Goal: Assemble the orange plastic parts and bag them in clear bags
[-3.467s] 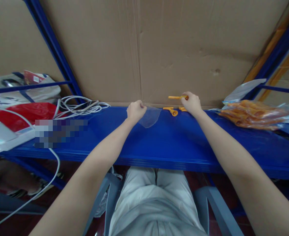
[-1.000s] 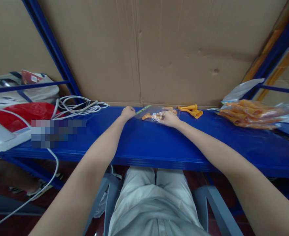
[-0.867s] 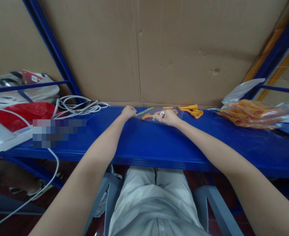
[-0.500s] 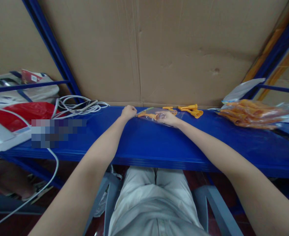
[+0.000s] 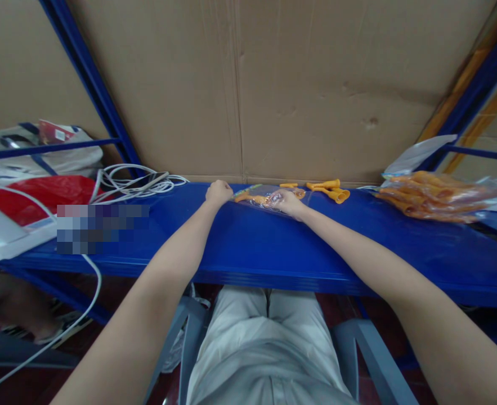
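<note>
On the blue table lies a clear plastic bag (image 5: 248, 203) with orange, horn-shaped plastic pieces (image 5: 245, 197) in it. My left hand (image 5: 219, 192) is closed at the bag's left end, its fingertips pinching the edge. My right hand (image 5: 288, 203) curls over the bag's right part, gripping it around the orange pieces. Whether its fingertips are inside or outside the film I cannot tell. Just beyond, to the right, lie loose orange horn-shaped pieces (image 5: 336, 194) with flared ends, and a small orange piece (image 5: 289, 185) sits behind the bag.
A larger clear bag full of orange pieces (image 5: 425, 197) lies at the right. To the left are coiled white cables (image 5: 147, 183), a red plastic bag (image 5: 41, 191) and a white power strip (image 5: 20, 239). Cardboard (image 5: 299, 95) stands behind the blue table (image 5: 265, 247). Another person's leg (image 5: 16, 306) shows lower left.
My left hand has shifted slightly left. My right hand has also edged slightly left on the bag, and the bag's film lies differently. The loose orange pieces have stayed put.
</note>
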Tool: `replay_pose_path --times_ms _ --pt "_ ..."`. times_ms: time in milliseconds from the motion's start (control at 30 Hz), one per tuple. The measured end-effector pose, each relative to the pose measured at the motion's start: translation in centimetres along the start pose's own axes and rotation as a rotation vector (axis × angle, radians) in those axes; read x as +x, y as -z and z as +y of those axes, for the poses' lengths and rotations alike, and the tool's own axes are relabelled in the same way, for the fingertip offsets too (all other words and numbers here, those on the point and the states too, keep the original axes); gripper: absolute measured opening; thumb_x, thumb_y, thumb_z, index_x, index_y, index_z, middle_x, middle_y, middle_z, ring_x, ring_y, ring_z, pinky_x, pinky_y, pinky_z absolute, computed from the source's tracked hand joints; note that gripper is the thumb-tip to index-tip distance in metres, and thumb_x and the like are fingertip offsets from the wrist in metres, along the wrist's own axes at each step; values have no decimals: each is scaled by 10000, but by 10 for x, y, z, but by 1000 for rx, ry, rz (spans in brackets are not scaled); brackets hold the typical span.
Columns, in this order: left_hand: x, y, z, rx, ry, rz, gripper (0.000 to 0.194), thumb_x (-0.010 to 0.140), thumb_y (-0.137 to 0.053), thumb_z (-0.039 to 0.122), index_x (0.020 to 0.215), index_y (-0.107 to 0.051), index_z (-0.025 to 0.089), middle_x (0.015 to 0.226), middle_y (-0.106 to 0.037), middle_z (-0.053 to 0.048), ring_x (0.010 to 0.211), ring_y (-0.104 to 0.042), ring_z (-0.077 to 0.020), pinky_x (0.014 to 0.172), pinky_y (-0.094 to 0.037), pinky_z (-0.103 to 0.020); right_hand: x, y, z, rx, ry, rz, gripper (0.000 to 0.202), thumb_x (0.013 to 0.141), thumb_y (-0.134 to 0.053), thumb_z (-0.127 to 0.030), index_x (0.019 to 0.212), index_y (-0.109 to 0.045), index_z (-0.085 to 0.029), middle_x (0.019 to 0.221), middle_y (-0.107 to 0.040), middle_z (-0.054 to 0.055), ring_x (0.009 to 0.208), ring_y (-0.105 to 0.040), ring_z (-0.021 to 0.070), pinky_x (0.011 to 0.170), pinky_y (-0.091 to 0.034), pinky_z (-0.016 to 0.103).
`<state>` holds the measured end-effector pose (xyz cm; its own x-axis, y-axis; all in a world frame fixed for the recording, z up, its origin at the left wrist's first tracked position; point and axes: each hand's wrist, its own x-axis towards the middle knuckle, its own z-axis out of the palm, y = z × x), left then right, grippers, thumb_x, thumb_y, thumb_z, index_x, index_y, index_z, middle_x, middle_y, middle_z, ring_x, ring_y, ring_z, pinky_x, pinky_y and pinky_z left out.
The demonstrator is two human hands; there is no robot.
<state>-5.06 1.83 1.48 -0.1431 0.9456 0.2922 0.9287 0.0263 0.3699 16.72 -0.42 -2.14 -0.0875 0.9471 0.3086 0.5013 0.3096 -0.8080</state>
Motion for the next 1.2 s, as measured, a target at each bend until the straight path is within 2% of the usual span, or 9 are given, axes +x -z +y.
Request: replay_pose_path --times_ms 167,300,400,500,733,867,1033,1200 --pt "-1 1 1 5 11 6 297 809 -508 149 963 -761 162 1007 -756 -119 1045 -678 -275 893 -535 -322 0 0 0 -20 -13 -15 237 658 -789 -206 832 -639 -146 841 -694 40 814 -654 181 795 -530 329" --pt "-2 0 1 12 12 8 290 814 -511 161 954 -765 169 1024 -753 -113 1046 -678 -265 897 -532 -306 -3 -1 0 53 25 -58 213 681 -754 -142 879 -678 -142 910 -719 61 880 -674 196 867 -531 361" --pt "-1 0 1 1 18 9 279 811 -522 164 949 -765 169 1023 -752 -118 1049 -679 -264 900 -532 -304 -5 -1 -1 138 48 -139 206 712 -710 -96 913 -700 -142 966 -732 70 938 -681 204 926 -518 375" --pt "-1 -1 1 -7 16 15 275 816 -518 157 943 -761 162 1022 -752 -128 1055 -677 -272 902 -532 -320 -6 0 0 187 66 -194 267 721 -696 -75 979 -704 -143 1025 -736 71 984 -680 205 977 -496 387" --pt "1 -3 0 -4 -3 34 263 832 -512 161 930 -757 173 1011 -756 -110 1050 -680 -250 893 -527 -290 -4 3 3 143 115 -242 369 706 -711 -77 1069 -696 -139 1093 -732 75 1034 -670 212 1031 -457 415" --pt "3 -7 2 -80 -141 23 301 817 -521 126 1003 -753 172 1062 -754 -70 1045 -679 -199 910 -512 -238 -2 3 3 145 103 -247 338 699 -682 -35 1017 -724 -142 1049 -746 59 1004 -681 203 1013 -468 400" --pt "3 -18 10 -245 -395 -138 330 844 -498 146 1074 -735 154 1090 -751 -44 1028 -685 -171 943 -510 -255 -1 3 2 145 41 -237 448 690 -632 10 1074 -745 -190 1026 -753 29 990 -682 179 964 -500 360" --pt "-1 -23 16 -231 -475 -196 353 833 -512 111 1104 -729 172 1165 -727 -35 1082 -670 -186 1009 -483 -302 -2 3 1 102 19 -250 494 712 -572 19 1125 -734 -198 944 -760 3 866 -682 151 929 -510 358"
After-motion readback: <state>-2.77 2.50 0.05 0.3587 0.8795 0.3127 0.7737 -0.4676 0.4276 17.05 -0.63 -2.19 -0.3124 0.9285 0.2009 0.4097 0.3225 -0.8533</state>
